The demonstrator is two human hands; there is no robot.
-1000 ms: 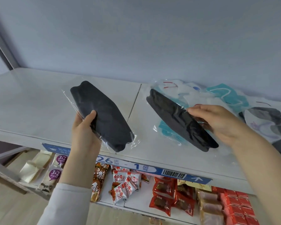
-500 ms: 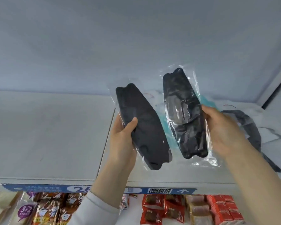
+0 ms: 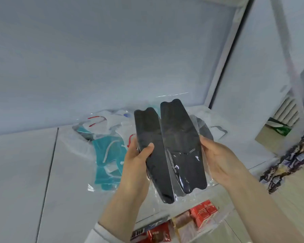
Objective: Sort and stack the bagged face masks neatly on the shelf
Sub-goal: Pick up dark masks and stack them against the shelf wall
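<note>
The thumb of the left hand [image 3: 136, 162] presses on the front of the left black mask [image 3: 157, 174], and its other fingers [image 3: 132, 146] curl behind the bag, so this hand holds the mask at about the middle of its left edge. The right hand [image 3: 217, 159] holds the right black mask [image 3: 181, 142] in the same manner: its fingers [image 3: 205, 140] are curled round the right edge of the clear bag.

The two masks are nearly upright and side by side, and their inner edges touch; the right one is a little higher. Both are in the air, above the front part of the white shelf [image 3: 68, 172].

On the shelf behind them lies a loose pile of bagged masks [image 3: 112, 130]. It has teal masks [image 3: 106, 155] at the left, white ones with red loops farther back, and a grey one behind the right hand. Below the shelf edge, red snack packs [image 3: 203, 214] lie on a lower level.
</note>
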